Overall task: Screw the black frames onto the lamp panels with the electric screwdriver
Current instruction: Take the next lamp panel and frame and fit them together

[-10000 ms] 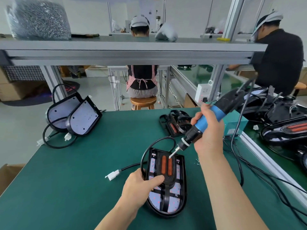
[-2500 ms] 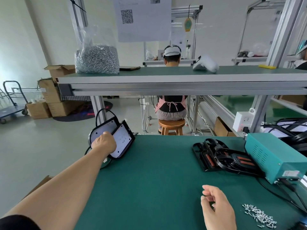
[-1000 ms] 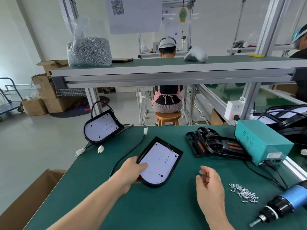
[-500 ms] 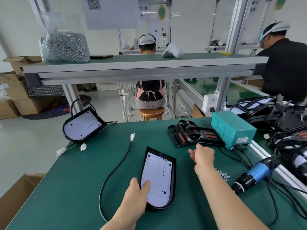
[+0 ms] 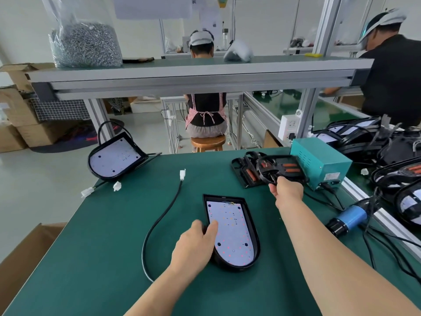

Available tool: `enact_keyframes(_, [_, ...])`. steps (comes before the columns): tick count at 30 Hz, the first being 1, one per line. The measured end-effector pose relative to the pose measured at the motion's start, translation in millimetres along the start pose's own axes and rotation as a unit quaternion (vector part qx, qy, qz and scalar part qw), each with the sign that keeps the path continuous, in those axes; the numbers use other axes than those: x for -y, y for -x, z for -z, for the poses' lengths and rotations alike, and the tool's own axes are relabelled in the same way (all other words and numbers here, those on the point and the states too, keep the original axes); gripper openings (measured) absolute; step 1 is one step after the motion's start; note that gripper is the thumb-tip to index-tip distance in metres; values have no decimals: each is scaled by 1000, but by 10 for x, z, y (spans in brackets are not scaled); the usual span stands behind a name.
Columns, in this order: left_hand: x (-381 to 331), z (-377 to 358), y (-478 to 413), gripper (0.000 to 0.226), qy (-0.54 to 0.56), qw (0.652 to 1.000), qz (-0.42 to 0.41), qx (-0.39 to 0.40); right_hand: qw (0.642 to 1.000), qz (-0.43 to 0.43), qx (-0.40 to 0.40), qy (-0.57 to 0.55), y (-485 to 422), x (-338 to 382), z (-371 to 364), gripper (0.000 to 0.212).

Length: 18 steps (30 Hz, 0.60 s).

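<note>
A lamp panel (image 5: 234, 231) with a white LED board in a black housing lies flat on the green mat in front of me. My left hand (image 5: 196, 242) holds its left edge, thumb on the board. My right hand (image 5: 286, 190) grips the near rim of a black frame (image 5: 281, 168) with orange inserts, lifted off the stack of frames (image 5: 247, 172) at the back right. The blue electric screwdriver (image 5: 348, 218) lies at the mat's right edge, untouched. The panel's black cable (image 5: 164, 215) loops left to a white plug (image 5: 182, 174).
A second lamp panel (image 5: 116, 159) leans at the mat's back left corner. A teal power box (image 5: 321, 164) sits behind the frames, with cables trailing right. More lamps crowd the right bench. A bag of screws (image 5: 85, 42) is on the overhead shelf. Two people work beyond.
My left hand fetched a panel from the back left and laid it in front of me. My right hand reached to the frame stack and took hold of the top frame.
</note>
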<state>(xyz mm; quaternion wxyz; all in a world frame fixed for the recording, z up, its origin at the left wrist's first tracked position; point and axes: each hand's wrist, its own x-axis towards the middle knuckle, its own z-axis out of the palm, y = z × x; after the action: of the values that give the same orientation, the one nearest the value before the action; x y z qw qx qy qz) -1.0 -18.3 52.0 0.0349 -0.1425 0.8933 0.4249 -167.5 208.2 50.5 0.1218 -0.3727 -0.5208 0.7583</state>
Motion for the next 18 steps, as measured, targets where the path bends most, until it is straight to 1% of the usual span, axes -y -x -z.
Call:
enact_keyframes(1, [-12,-15,-28,42,5,1000,-8,-5,1000,6,2,0,33,15,19,7])
enact_keyframes(4, [-73,-70,-95,35,59,998,-28,-7,999,26,22,-10,196,54,94,7])
enact_keyframes(6, [-101,-117,-120,32,90,996,-27,-11,997,47,62,1,368,37,179,3])
enact_keyframes(7, [-102,-144,-123,31,100,995,-25,-10,994,63,88,27,466,7,238,5])
enact_keyframes(9, [-97,-192,-121,28,109,994,-24,-9,976,118,139,117,668,-69,393,9])
enact_keyframes(12, [-78,-253,-82,31,118,992,-28,-30,926,201,201,249,945,-170,653,21])
enact_keyframes(14, [-61,-286,-51,31,132,990,-33,-43,883,247,230,327,1089,-223,818,27])
enact_keyframes(16, [-27,-325,-16,31,137,988,-45,-53,834,288,248,400,1187,-271,942,20])
enact_keyframes(18, [-1,-356,15,31,145,986,-49,-60,796,315,252,451,1245,-299,1017,16])
